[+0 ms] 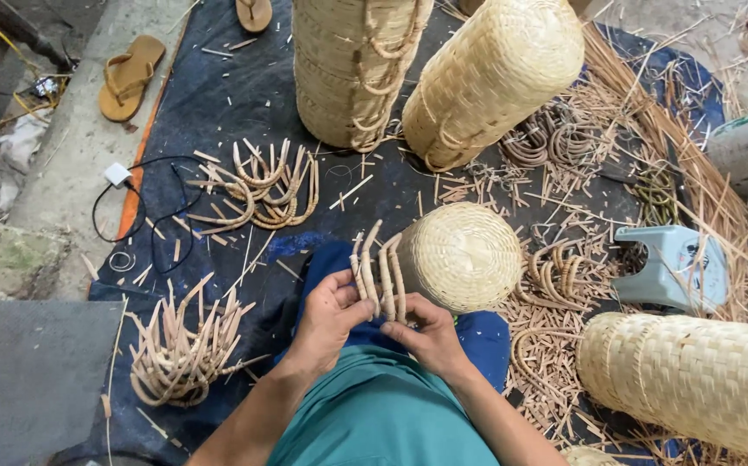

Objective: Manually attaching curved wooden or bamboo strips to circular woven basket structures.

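Between the knees, at six o'clock on a dark mat (218,95), sits a small round basket (464,255), tipped so its woven base faces up and its side stays within reach. Pressed against its nine-o'clock side: a cluster of bent cane handles (380,272). Left hand (329,315) closed around the handles' lower ends; right hand (430,336) pinching them at the rim, fingertips possibly hidden behind the cane. More loose handles piled at eight and eleven o'clock for easy picking.
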